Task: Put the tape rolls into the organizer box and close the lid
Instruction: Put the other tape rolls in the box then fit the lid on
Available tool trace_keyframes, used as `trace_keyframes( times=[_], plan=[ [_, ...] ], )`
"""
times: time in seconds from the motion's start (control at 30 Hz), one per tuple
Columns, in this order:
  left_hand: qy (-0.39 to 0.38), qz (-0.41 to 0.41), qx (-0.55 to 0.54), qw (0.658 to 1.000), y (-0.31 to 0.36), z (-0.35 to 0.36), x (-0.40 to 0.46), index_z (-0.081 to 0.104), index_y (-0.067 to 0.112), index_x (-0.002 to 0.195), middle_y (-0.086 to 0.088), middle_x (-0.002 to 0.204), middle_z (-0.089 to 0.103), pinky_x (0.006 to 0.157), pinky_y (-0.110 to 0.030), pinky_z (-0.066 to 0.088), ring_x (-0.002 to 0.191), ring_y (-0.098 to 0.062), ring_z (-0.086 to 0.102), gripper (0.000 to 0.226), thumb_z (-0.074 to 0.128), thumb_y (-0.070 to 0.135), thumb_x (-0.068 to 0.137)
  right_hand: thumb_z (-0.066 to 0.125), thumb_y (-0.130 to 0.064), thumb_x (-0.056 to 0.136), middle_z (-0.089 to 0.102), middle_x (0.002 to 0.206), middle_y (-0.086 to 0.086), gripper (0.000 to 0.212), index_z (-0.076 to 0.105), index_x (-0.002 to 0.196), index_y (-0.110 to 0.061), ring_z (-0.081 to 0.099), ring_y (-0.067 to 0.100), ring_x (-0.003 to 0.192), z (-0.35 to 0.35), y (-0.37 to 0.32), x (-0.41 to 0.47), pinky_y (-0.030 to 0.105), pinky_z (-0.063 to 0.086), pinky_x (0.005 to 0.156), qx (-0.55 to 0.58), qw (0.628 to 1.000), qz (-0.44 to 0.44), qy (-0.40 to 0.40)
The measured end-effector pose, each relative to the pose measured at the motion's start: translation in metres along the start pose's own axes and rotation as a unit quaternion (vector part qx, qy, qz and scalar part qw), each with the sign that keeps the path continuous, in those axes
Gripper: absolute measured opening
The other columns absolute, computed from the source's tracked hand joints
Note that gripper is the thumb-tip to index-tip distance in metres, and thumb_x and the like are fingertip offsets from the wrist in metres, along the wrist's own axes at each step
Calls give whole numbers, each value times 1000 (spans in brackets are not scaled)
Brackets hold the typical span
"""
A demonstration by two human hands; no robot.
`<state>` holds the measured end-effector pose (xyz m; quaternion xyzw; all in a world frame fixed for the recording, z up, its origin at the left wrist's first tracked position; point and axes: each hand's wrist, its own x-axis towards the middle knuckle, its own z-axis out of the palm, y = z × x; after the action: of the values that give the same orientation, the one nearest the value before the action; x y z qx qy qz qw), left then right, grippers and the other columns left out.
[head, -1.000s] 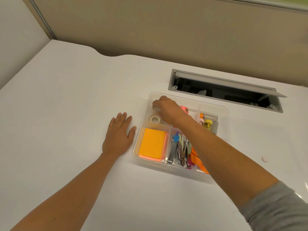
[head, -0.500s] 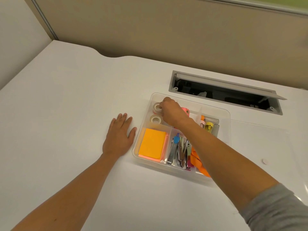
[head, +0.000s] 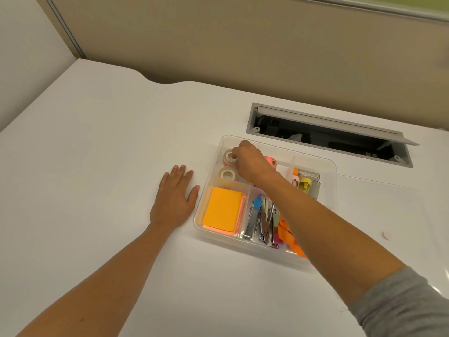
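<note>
The clear organizer box [head: 332,188] sits open on the white desk. Its far-left compartment holds two white tape rolls, one [head: 228,157] behind the other [head: 226,173]. My right hand [head: 251,161] reaches into that compartment, its curled fingers pinching the right edge of the far roll. A pink tape roll [head: 271,161] shows just right of that hand. My left hand [head: 173,203] lies flat on the desk, fingers apart, beside the box's left wall. The clear lid [head: 379,215] lies flat on the desk to the right of the box.
Other compartments hold orange sticky notes [head: 222,209], metal staplers [head: 261,221], orange strips and small clips. An open cable hatch [head: 328,135] is cut into the desk behind the box. A beige partition wall runs along the back.
My right hand has shifted slightly right and back inside the compartment, uncovering the far white tape roll. My left hand has stayed flat on the desk.
</note>
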<state>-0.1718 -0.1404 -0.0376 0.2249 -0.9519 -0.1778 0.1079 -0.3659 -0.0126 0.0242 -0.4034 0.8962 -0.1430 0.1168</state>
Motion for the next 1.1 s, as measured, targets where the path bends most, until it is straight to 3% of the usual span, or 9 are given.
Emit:
trace_keyframes(
  times=[0.33, 0.53, 0.63, 0.77, 0.97, 1.1],
  plan=[
    [-1, -3, 2, 1000, 1, -2, 0, 43, 13, 141, -9, 153, 35, 119, -39, 11, 145, -23, 21, 54, 32, 44, 97, 62, -3, 86, 50, 111, 15, 28, 61, 114, -6, 45, 21, 84, -9, -4, 0, 28, 35, 72, -12, 1000, 3, -20],
    [-8, -1, 10, 1000, 1, -2, 0, 42, 14, 141, -9, 153, 34, 119, -40, 11, 145, -23, 21, 58, 28, 47, 96, 63, 7, 79, 49, 116, 14, 43, 59, 119, -10, 52, 27, 91, -21, -9, -7, 28, 39, 71, 6, 1000, 16, -16],
    [-15, -3, 7, 1000, 1, -3, 1, 42, 14, 141, -8, 154, 33, 119, -38, 9, 145, -22, 20, 59, 26, 48, 95, 64, 7, 80, 51, 125, 15, 47, 57, 122, -11, 54, 31, 106, -33, -9, -18, 31, 44, 81, 46, 998, 13, 41],
    [-19, -6, -10, 1000, 0, -3, 0, 41, 16, 141, -7, 155, 31, 119, -37, 7, 146, -20, 17, 66, 19, 56, 95, 64, -8, 86, 56, 130, 6, 35, 60, 119, -19, 52, 25, 118, -48, 2, -59, 26, 36, 90, 124, 980, 38, 149],
    [-21, 14, -52, 998, 0, -4, -4, 43, 18, 141, -6, 154, 33, 118, -38, 9, 145, -18, 19, 68, 14, 59, 94, 62, -35, 88, 61, 126, -6, 26, 61, 114, -32, 50, 5, 105, -57, 49, -152, 27, 41, 90, 183, 937, 172, 245],
    [-40, 30, -112, 992, 0, -10, -10, 42, 23, 141, -5, 148, 43, 117, -32, 11, 141, -12, 27, 62, 12, 54, 96, 63, -32, 88, 63, 119, -3, 25, 61, 112, -27, 58, 13, 104, -57, 92, -221, 40, 52, 91, 197, 890, 276, 306]
  ],
)
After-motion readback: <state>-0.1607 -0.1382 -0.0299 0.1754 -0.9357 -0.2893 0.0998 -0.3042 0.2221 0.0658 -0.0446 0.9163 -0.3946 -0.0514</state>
